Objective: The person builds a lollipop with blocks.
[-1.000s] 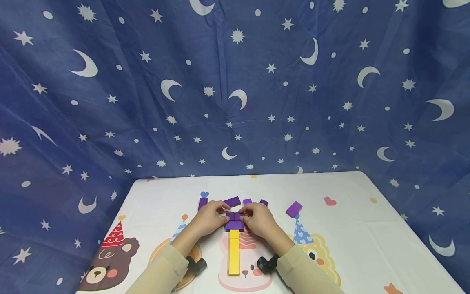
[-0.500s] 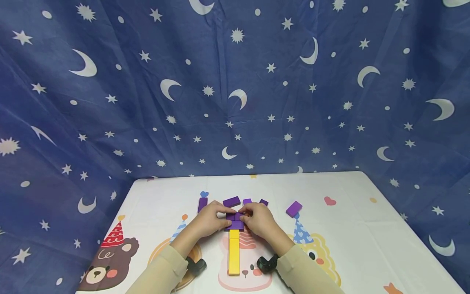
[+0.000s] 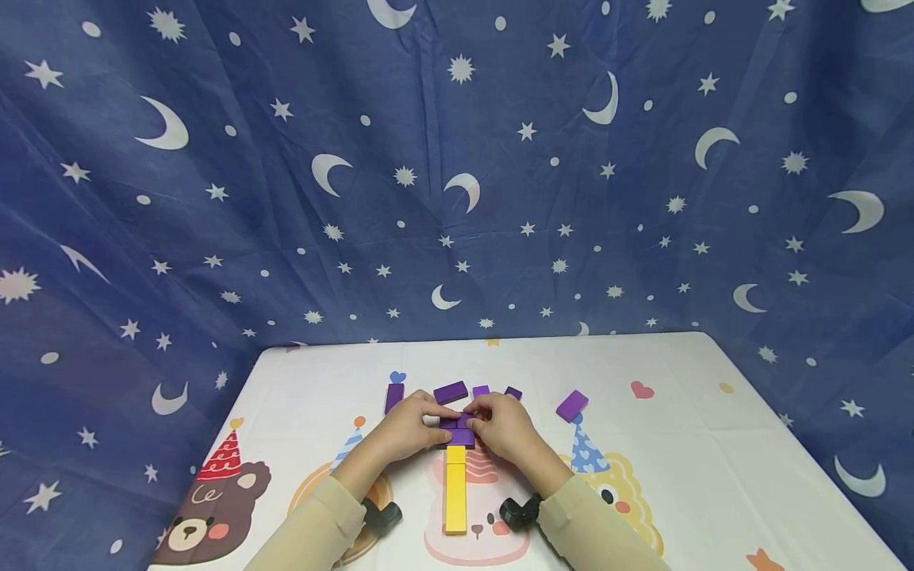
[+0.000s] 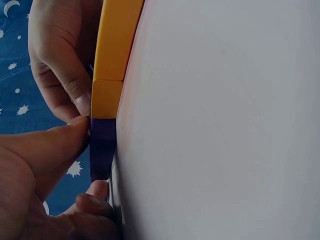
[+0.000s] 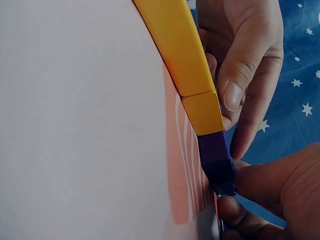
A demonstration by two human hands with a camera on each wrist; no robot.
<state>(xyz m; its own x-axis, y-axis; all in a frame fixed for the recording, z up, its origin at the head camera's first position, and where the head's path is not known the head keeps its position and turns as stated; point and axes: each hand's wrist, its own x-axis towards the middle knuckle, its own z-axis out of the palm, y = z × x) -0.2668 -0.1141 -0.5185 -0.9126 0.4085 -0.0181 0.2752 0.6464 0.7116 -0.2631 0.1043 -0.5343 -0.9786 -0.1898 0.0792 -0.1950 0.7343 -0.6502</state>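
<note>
In the head view, a purple crosswise block (image 3: 462,438) lies flat at the far end of a yellow column: a short yellow block (image 3: 455,454) and a long yellow block (image 3: 455,501). Two smaller purple blocks sit side by side beyond it, the left one (image 3: 447,423) partly covered. My left hand (image 3: 407,426) pinches the purple group from the left, thumb on the crosswise block and index finger along the far edge. My right hand (image 3: 505,426) pinches the right small purple block (image 3: 464,421). Both wrist views show purple blocks (image 4: 102,147) touching the short yellow block.
Loose purple blocks lie beyond the hands: an upright-looking one (image 3: 394,398), a slanted one (image 3: 451,392), a small lighter one (image 3: 481,391) and a small dark one (image 3: 513,392). Another purple block (image 3: 572,406) is farther right. A printed white cloth (image 3: 685,460) covers the table.
My left index finger has reached rightward along the far edge of the purple blocks, and its thumb has slid nearer, onto the crosswise block. My right hand stays in place.
</note>
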